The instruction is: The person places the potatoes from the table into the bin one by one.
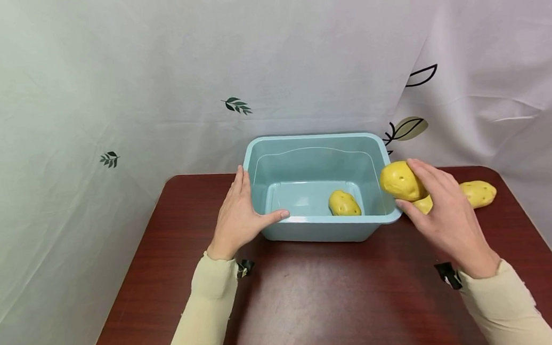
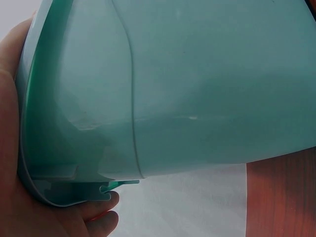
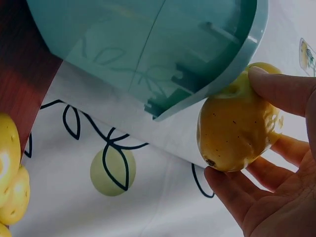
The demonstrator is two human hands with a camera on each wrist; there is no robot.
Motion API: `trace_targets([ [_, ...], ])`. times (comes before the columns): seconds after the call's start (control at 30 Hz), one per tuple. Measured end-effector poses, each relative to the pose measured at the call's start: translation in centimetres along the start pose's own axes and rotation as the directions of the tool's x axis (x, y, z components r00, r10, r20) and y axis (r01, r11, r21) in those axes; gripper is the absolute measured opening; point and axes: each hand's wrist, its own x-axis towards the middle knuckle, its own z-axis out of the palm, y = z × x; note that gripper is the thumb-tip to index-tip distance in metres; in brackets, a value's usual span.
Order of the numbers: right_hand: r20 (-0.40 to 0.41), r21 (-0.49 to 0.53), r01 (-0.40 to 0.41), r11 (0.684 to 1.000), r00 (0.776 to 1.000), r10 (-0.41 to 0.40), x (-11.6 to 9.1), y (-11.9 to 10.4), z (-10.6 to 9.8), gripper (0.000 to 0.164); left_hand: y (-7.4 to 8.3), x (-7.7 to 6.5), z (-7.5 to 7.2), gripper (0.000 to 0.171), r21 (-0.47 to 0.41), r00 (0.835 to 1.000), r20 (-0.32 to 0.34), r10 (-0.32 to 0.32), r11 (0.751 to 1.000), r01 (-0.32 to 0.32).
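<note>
A light blue plastic tub (image 1: 323, 230) stands near the table's back edge, with one yellow potato (image 1: 344, 203) lying inside on its floor. My left hand (image 1: 237, 212) rests against the tub's left front corner, fingers straight along the left side and thumb on the front rim; the left wrist view shows fingertips beneath the rim. Just outside the tub's right rim, my right hand (image 1: 444, 209) grips another potato (image 1: 400, 180) between thumb and fingers, at rim height. More potatoes (image 1: 478, 193) lie on the table behind the right hand, partly hidden by it.
The dark red-brown table (image 1: 290, 305) has rounded back corners. A pale cloth (image 1: 297, 59) with leaf prints hangs behind the table and along its sides. Dark straps with small devices (image 1: 448, 275) sit at both wrists.
</note>
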Motion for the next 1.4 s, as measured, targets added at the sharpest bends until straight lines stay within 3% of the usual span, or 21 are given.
trace_targets([
  [0.57, -0.012, 0.033, 0.107, 0.994, 0.994, -0.107, 1.4, -1.5, 1.4, 0.086, -0.1, -0.1, 0.0, 0.137, -0.001, 1.0, -0.003, 0.003, 1.0, -0.003],
  [1.4, 0.097, 0.058, 0.079, 0.995, 0.992, -0.084, 1.9, -2.3, 4.1, 0.082, 0.1, -0.1, -0.1, 0.137, -0.001, 1.0, -0.003, 0.006, 1.0, -0.006],
])
